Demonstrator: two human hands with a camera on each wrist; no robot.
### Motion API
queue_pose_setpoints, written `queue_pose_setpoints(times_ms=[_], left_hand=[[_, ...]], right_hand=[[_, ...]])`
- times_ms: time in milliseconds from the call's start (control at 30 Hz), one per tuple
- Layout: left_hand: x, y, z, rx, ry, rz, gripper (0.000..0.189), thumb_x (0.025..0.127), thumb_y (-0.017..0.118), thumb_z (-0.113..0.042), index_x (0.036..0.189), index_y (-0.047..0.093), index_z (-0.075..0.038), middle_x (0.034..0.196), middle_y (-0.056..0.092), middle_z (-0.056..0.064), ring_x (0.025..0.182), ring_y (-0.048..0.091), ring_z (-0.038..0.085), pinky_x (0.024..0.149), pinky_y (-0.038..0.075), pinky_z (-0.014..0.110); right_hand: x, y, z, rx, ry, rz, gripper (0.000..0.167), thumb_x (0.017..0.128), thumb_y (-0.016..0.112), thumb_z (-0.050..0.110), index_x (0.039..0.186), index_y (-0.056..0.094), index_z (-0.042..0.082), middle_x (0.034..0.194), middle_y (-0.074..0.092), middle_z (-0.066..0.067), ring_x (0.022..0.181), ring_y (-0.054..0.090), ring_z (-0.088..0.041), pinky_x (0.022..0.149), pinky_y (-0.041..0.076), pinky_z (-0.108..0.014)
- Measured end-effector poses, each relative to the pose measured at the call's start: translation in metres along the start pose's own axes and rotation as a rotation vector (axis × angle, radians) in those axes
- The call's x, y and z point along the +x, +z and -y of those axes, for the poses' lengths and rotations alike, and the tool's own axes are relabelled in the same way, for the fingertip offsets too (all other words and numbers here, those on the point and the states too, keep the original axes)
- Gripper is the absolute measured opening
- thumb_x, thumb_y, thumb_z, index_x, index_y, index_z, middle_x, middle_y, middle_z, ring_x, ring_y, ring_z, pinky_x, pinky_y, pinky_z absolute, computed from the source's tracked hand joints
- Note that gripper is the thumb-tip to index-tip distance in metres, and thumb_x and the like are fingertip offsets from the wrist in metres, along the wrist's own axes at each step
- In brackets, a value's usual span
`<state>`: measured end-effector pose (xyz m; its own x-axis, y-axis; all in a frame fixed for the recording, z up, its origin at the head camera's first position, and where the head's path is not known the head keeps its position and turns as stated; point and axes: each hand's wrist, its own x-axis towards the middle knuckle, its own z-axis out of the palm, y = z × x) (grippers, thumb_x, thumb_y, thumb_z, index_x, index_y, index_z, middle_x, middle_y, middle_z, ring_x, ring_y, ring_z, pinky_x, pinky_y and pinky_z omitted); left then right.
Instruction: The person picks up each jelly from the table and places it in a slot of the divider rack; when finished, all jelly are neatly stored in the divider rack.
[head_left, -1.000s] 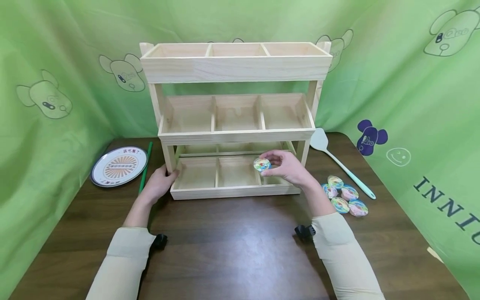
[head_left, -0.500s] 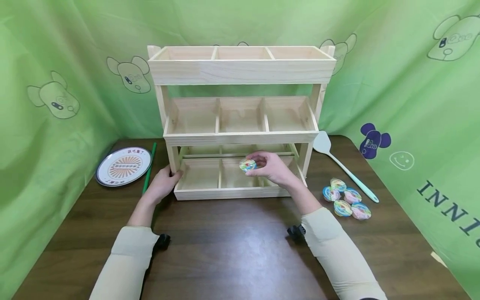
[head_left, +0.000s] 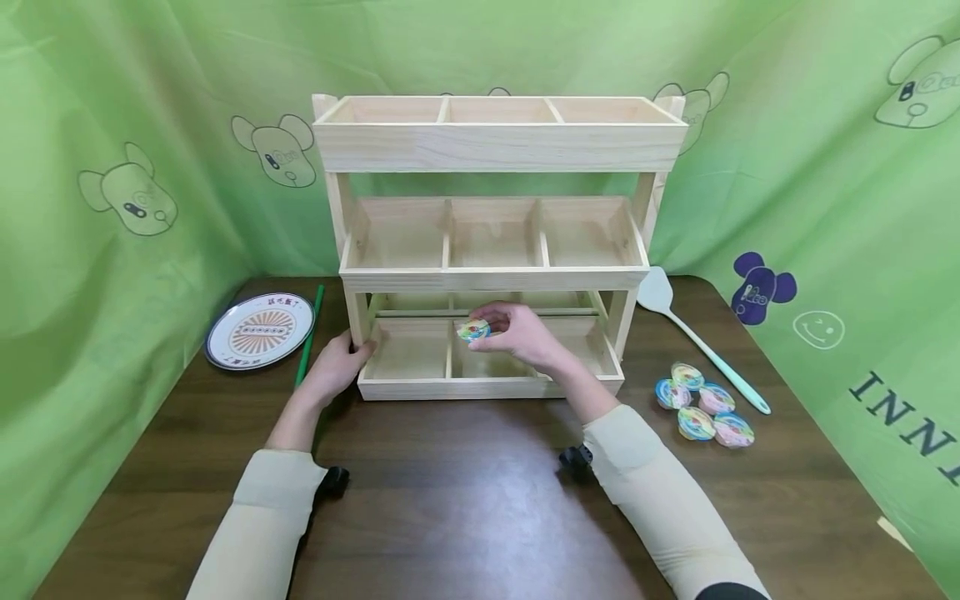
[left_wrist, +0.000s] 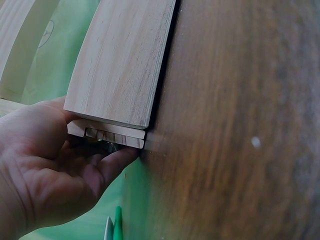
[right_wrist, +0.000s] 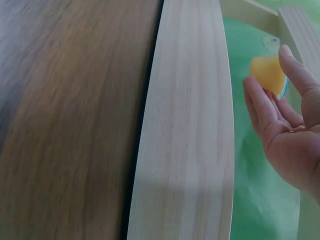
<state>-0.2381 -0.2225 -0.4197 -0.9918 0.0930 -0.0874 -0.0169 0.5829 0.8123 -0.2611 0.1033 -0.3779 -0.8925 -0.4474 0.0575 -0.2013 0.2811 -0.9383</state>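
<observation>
A three-tier wooden rack (head_left: pixel 487 271) stands on the dark wooden table (head_left: pixel 465 492). My right hand (head_left: pixel 517 335) pinches a small jelly cup (head_left: pixel 473 330) with a colourful lid over the bottom tier's middle compartment. The right wrist view shows the cup's yellow body (right_wrist: pixel 269 75) at my fingertips (right_wrist: pixel 295 65) beyond the front rail (right_wrist: pixel 192 125). My left hand (head_left: pixel 341 362) grips the rack's lower left corner. In the left wrist view its thumb (left_wrist: pixel 117 161) lies under the rail's end (left_wrist: pixel 120 75).
Several more jelly cups (head_left: pixel 701 407) lie on the table right of the rack. A pale spatula (head_left: pixel 693 332) with a mint handle lies behind them. A patterned plate (head_left: pixel 260 330) and a green stick (head_left: pixel 309 333) sit at the left. Green cloth walls surround the table.
My right hand has carried the jelly cup leftward, from the right compartment of the bottom tier to over the middle one. The left hand stays on the rack's corner.
</observation>
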Motion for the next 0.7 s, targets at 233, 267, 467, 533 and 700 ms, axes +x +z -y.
queue_pose_setpoints(times_ms=[233,267,467,533,700], left_hand=[[0.001,0.001,0.0,-0.024,0.008,0.003,0.061,0.106,0.048,-0.026,0.154,0.03,0.008,0.146,0.045,0.032,0.132,0.048,0.041,0.106,0.041,0.055],[0.0,0.001,0.0,-0.027,0.008,0.004,0.062,0.106,0.048,-0.026,0.154,0.029,0.008,0.147,0.045,0.032,0.133,0.047,0.041,0.106,0.04,0.056],[0.0,0.001,0.001,-0.046,0.004,0.006,0.063,0.106,0.048,-0.026,0.155,0.027,0.008,0.148,0.042,0.033,0.135,0.045,0.042,0.108,0.038,0.055],[0.0,0.001,0.001,-0.047,0.005,0.003,0.063,0.106,0.048,-0.026,0.155,0.027,0.008,0.148,0.042,0.033,0.135,0.044,0.042,0.108,0.038,0.055],[0.0,0.001,0.0,-0.046,0.001,0.001,0.063,0.106,0.049,-0.027,0.154,0.028,0.009,0.148,0.043,0.033,0.135,0.044,0.042,0.108,0.039,0.055]], right_hand=[[0.01,0.013,0.006,-0.037,-0.012,0.017,0.052,0.081,0.085,0.01,0.128,0.065,0.0,0.111,0.07,-0.011,0.097,0.067,-0.023,0.083,0.055,-0.031],[0.011,0.014,0.007,-0.034,-0.008,0.019,0.052,0.081,0.085,0.011,0.127,0.065,0.001,0.111,0.07,-0.011,0.097,0.067,-0.023,0.083,0.055,-0.032],[0.017,0.02,0.011,-0.027,0.002,0.031,0.05,0.082,0.085,0.013,0.127,0.066,0.005,0.11,0.071,-0.008,0.1,0.067,-0.022,0.087,0.054,-0.034],[0.021,0.022,0.011,-0.045,-0.002,0.034,0.051,0.082,0.085,0.015,0.128,0.066,0.005,0.11,0.072,-0.007,0.101,0.067,-0.02,0.088,0.053,-0.033],[0.028,0.027,0.016,-0.069,-0.012,0.039,0.047,0.081,0.085,0.015,0.124,0.068,0.007,0.11,0.072,-0.005,0.1,0.067,-0.018,0.086,0.054,-0.031]])
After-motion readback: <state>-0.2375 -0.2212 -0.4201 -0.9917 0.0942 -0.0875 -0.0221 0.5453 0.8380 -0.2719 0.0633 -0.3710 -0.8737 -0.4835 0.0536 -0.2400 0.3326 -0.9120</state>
